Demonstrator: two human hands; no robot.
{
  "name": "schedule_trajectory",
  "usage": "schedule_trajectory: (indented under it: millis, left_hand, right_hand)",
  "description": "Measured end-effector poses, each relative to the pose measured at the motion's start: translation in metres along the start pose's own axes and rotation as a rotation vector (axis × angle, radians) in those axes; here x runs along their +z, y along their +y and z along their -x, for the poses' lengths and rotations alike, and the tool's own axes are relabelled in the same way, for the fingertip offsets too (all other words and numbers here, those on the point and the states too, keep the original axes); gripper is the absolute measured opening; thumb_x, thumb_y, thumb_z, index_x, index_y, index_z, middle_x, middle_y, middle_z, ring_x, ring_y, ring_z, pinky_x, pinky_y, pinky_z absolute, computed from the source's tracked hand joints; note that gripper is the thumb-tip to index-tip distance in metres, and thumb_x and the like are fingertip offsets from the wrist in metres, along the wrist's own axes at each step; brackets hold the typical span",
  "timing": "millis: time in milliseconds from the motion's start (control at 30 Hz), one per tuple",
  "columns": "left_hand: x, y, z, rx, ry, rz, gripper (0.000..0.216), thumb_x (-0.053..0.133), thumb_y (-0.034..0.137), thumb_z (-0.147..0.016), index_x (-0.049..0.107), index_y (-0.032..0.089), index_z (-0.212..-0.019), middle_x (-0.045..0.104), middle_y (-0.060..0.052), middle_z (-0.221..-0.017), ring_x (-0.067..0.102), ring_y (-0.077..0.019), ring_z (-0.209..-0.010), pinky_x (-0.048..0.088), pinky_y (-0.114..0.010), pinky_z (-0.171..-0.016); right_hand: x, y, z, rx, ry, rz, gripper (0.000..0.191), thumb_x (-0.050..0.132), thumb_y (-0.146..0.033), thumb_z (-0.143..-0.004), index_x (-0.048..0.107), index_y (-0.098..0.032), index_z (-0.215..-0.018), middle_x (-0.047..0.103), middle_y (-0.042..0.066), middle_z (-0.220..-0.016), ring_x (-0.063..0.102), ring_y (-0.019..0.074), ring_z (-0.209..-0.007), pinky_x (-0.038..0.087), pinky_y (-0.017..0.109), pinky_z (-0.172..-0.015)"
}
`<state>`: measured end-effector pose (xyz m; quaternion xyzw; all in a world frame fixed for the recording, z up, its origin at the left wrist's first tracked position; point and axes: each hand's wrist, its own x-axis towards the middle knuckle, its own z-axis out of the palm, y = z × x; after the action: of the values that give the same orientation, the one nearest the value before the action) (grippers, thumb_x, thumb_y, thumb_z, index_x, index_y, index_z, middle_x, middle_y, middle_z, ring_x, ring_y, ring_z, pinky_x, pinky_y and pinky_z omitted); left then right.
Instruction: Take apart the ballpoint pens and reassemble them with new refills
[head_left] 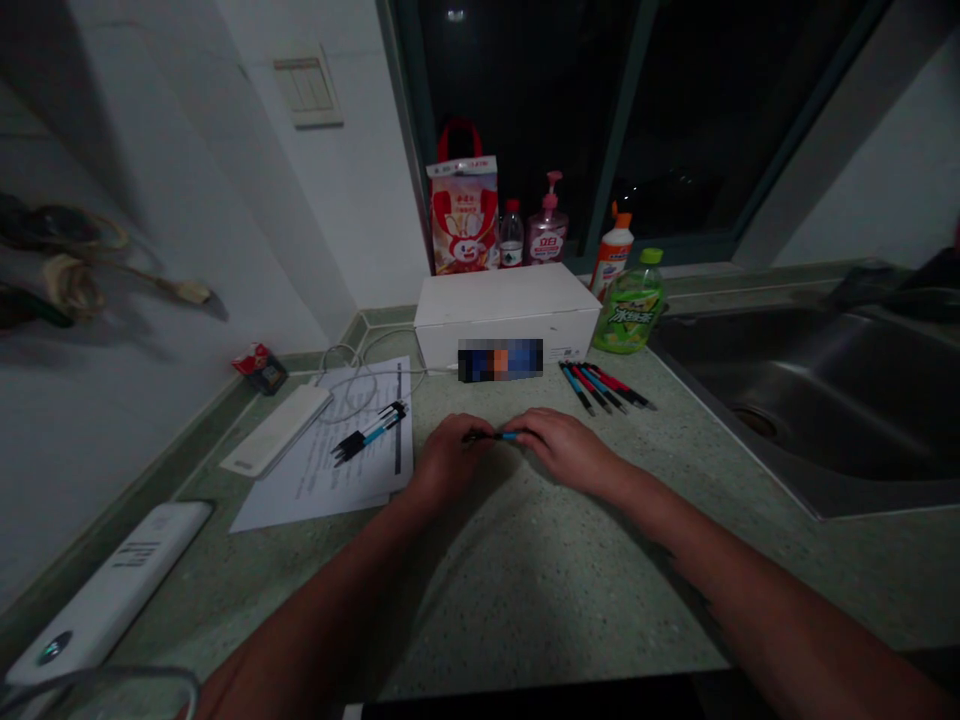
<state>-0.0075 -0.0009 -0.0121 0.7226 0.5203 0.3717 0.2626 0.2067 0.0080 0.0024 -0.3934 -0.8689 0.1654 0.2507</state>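
Over the middle of the countertop, my left hand [452,455] and my right hand [562,450] hold a black and blue pen [507,436] level between them. Each hand pinches one end of it with closed fingers. To the left, several blue and black pens [371,434] lie on a printed sheet of paper [300,500]. A row of several red, blue and black pens [606,386] lies right of my right hand. Behind my hands a phone with a blurred screen [500,360] leans against a white box [510,300].
A steel sink [795,420] is set into the counter at right. A green bottle [630,305] stands between box and sink. White power strips [112,590] and a white cable [360,395] lie at left. A red bag [464,215] and pump bottle [549,225] stand behind the box.
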Motion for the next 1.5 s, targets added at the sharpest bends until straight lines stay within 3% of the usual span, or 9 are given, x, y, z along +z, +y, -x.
schedule_trajectory:
  millis: [300,400,500,667,767,833,900,1000,1500]
  left_hand:
    - [0.004,0.006,0.004,-0.013,0.038,0.108,0.011,0.065,0.015,-0.081,0.071,0.018,-0.089,0.071,-0.002,-0.087,0.064,-0.0173,-0.082,0.051,-0.032,-0.081]
    - [0.002,0.008,0.004,-0.045,0.035,0.095,0.008,0.065,0.019,-0.082,0.071,0.02,-0.088,0.071,-0.002,-0.085,0.065,-0.0177,-0.081,0.051,-0.032,-0.079]
    - [0.0,0.009,0.003,-0.08,0.03,0.097,0.008,0.066,0.023,-0.083,0.071,0.02,-0.089,0.072,-0.003,-0.086,0.065,-0.0185,-0.081,0.052,-0.032,-0.078]
    - [0.002,0.004,0.002,-0.036,0.047,0.111,0.01,0.067,0.023,-0.08,0.07,0.021,-0.089,0.072,-0.004,-0.091,0.066,-0.0188,-0.085,0.052,-0.032,-0.082]
    - [0.001,0.004,0.003,-0.106,0.034,0.184,0.022,0.068,0.034,-0.081,0.066,0.019,-0.098,0.072,-0.003,-0.091,0.067,-0.0179,-0.082,0.052,-0.03,-0.077]
    - [-0.001,0.006,0.003,-0.134,0.008,0.197,0.024,0.061,0.041,-0.087,0.066,0.018,-0.092,0.071,-0.003,-0.083,0.067,-0.0175,-0.078,0.052,-0.029,-0.074]
    - [-0.002,0.007,0.002,-0.119,0.004,0.195,0.022,0.059,0.038,-0.088,0.066,0.018,-0.085,0.071,-0.003,-0.081,0.066,-0.0172,-0.078,0.052,-0.03,-0.075]
    - [-0.003,0.008,0.001,-0.128,0.039,0.244,0.02,0.065,0.034,-0.082,0.066,0.019,-0.096,0.073,-0.004,-0.092,0.067,-0.0178,-0.081,0.052,-0.03,-0.076]
    - [-0.004,0.01,0.001,-0.157,0.029,0.261,0.019,0.063,0.033,-0.083,0.066,0.018,-0.095,0.073,-0.004,-0.089,0.068,-0.0186,-0.082,0.053,-0.031,-0.076]
  right_hand:
    - [-0.001,-0.006,-0.002,0.102,0.036,-0.124,0.025,0.047,-0.012,-0.101,0.069,-0.022,-0.107,0.071,0.003,-0.1,0.066,0.0188,-0.094,0.049,0.031,-0.084]
    - [-0.001,-0.007,-0.002,0.121,0.033,-0.132,0.015,0.059,-0.018,-0.098,0.066,-0.021,-0.11,0.07,0.004,-0.098,0.066,0.0188,-0.09,0.049,0.029,-0.08]
    - [-0.001,-0.005,-0.001,0.143,0.047,-0.107,0.02,0.074,-0.019,-0.088,0.065,-0.02,-0.106,0.07,0.003,-0.095,0.065,0.0187,-0.087,0.048,0.028,-0.075]
    - [-0.002,-0.002,0.0,0.11,0.025,-0.059,0.005,0.065,-0.018,-0.096,0.068,-0.02,-0.099,0.07,0.003,-0.095,0.065,0.019,-0.089,0.047,0.03,-0.078]
    - [-0.002,-0.001,-0.001,0.111,0.036,-0.035,0.007,0.065,-0.019,-0.096,0.069,-0.02,-0.101,0.07,0.004,-0.098,0.065,0.0199,-0.092,0.047,0.03,-0.08]
    - [-0.002,-0.001,0.0,0.111,0.056,-0.018,0.006,0.067,-0.019,-0.095,0.069,-0.021,-0.101,0.07,0.003,-0.099,0.065,0.0201,-0.093,0.047,0.03,-0.081]
    - [-0.002,-0.001,0.0,0.108,0.06,-0.007,0.006,0.067,-0.018,-0.096,0.069,-0.021,-0.101,0.07,0.003,-0.099,0.065,0.0198,-0.093,0.047,0.031,-0.081]
    - [-0.003,-0.003,-0.001,0.107,0.052,-0.006,0.006,0.066,-0.017,-0.097,0.069,-0.021,-0.101,0.07,0.003,-0.098,0.065,0.0193,-0.092,0.048,0.03,-0.08]
    - [-0.005,-0.002,0.0,0.107,0.056,-0.006,0.006,0.065,-0.019,-0.098,0.07,-0.021,-0.101,0.07,0.003,-0.097,0.065,0.02,-0.09,0.047,0.03,-0.078]
